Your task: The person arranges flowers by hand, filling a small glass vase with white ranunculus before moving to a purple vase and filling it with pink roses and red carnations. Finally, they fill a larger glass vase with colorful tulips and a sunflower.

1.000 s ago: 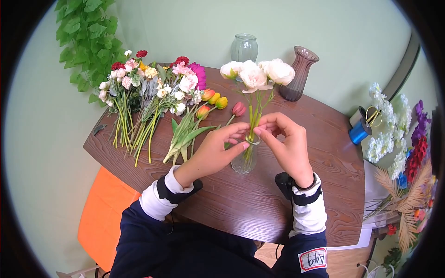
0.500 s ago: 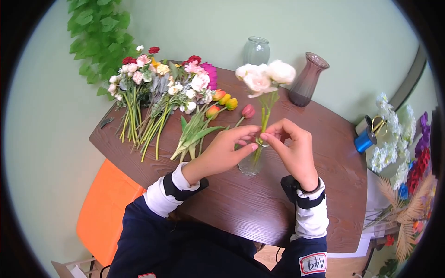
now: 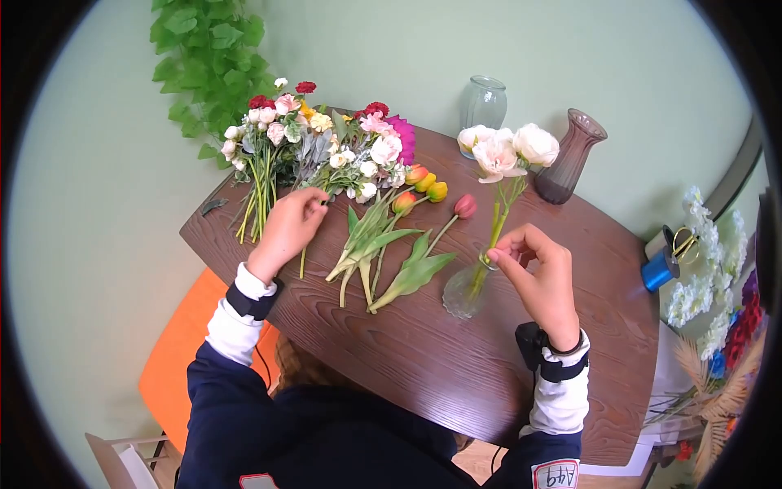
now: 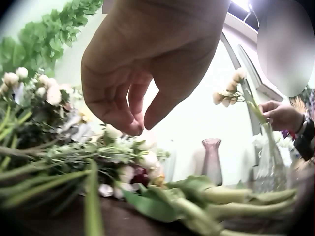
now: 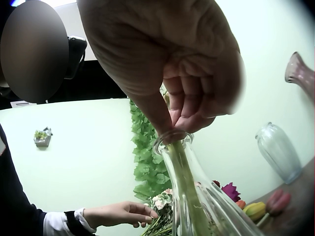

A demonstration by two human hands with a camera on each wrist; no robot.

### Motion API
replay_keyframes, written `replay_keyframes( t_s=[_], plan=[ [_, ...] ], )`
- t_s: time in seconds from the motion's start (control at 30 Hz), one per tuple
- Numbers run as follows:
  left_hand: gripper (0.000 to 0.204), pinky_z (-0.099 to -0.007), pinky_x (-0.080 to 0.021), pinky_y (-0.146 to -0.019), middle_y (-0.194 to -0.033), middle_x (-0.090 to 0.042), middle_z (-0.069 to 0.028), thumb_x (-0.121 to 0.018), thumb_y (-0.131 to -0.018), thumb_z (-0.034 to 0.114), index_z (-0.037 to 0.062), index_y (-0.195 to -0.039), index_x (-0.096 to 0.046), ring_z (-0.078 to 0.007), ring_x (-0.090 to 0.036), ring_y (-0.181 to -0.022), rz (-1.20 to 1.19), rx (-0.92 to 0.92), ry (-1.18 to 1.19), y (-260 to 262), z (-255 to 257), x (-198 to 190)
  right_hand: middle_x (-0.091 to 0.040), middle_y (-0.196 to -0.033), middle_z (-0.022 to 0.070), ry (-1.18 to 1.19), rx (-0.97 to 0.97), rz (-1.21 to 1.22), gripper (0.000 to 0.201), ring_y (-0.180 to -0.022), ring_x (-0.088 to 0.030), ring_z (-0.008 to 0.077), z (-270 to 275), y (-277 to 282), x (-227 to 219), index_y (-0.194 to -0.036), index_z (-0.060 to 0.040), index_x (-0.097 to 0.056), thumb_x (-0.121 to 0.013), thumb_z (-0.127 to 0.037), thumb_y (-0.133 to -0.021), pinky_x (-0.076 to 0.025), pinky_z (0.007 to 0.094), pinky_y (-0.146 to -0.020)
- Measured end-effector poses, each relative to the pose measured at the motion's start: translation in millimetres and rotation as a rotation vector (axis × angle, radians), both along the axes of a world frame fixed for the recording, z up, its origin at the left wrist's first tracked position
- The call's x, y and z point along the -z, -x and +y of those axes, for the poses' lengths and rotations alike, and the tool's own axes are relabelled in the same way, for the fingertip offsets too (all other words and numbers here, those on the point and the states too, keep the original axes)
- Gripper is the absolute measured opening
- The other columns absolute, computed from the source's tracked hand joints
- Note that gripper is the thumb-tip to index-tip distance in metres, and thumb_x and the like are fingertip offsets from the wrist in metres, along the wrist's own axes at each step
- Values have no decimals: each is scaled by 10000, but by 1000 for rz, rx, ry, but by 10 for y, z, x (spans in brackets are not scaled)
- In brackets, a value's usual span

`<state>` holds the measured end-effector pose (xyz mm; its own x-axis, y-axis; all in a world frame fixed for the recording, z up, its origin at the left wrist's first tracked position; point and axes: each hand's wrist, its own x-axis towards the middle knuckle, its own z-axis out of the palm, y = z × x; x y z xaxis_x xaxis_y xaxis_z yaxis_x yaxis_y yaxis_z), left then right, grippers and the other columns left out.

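Right hand (image 3: 539,279) pinched white-bloomed green stems (image 3: 496,222) at clear glass vase (image 3: 462,297) mouth; left hand (image 3: 288,229), fingertips nearly together, hovered near pink-and-white flower bunch (image 3: 384,150).

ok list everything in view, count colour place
table: 1, brown, centre
clear vase: 1, colourless, mid-table
blooms: several, white, above clear vase
tulips: 5, orange, yellow, pink, left-centre
mixed flowers: many, pink, white, red, table's left
jar: 1, greenish, table's back
tall vase: 1, purplish, table's back
spool: 1, blue, right
seat: 1, orange, lower left
vine: 1, green, upper left
other flowers: many, mixed, far right
planter: 1, grey, right wrist view
left grip: 1, by mixed flowers
right grip: 1, pinching stems at clear vase's rim
sleeves: 2, navy, white, bottom
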<state>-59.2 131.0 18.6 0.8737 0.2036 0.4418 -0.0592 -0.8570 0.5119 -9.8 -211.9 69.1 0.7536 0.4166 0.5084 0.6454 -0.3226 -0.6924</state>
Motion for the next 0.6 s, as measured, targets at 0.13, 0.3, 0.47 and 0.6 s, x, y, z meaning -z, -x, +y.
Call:
replay_keyframes(
  t_s=[0.13, 0.3, 0.47, 0.6],
  plan=[
    [171, -252, -450, -601, -721, -612, -84, -611, -820, 73, -27, -960, -615, -116, -571, -658, 216, -40, -146, 53, 228, 158, -589, -648, 19, -4, -2, 13, 96, -578, -508, 74, 4, -13, 25, -779, -19, -614, -699, -52, -751, -388, 221, -513],
    [225, -202, -438, -564, -741, -582, -9, -579, -861, 111, -25, -1039, -596, -47, -526, -650, 362, 120, 528, -52, 209, 228, -578, -646, 5, -2, 4, 23, 96, -582, -494, 59, 6, -11, 36, -785, -23, -611, -698, -55, -757, -378, 210, -514],
    [258, -154, -410, -587, -795, -566, 32, -560, -897, 146, 16, -1118, -586, -25, -478, -621, 199, 208, 914, -88, 178, 50, -575, -645, 5, 0, -8, 28, 98, -583, -491, 58, -1, -6, 16, -786, -23, -610, -697, -60, -760, -378, 210, -517],
    [276, -147, -394, -571, -795, -552, 57, -557, -907, 173, 23, -1138, -581, -6, -449, -610, 133, 244, 943, -63, 165, -186, -583, -651, 11, -11, -12, 30, 95, -583, -499, 64, -5, -17, 29, -788, -23, -612, -696, -59, -762, -381, 213, -519]
  ],
)
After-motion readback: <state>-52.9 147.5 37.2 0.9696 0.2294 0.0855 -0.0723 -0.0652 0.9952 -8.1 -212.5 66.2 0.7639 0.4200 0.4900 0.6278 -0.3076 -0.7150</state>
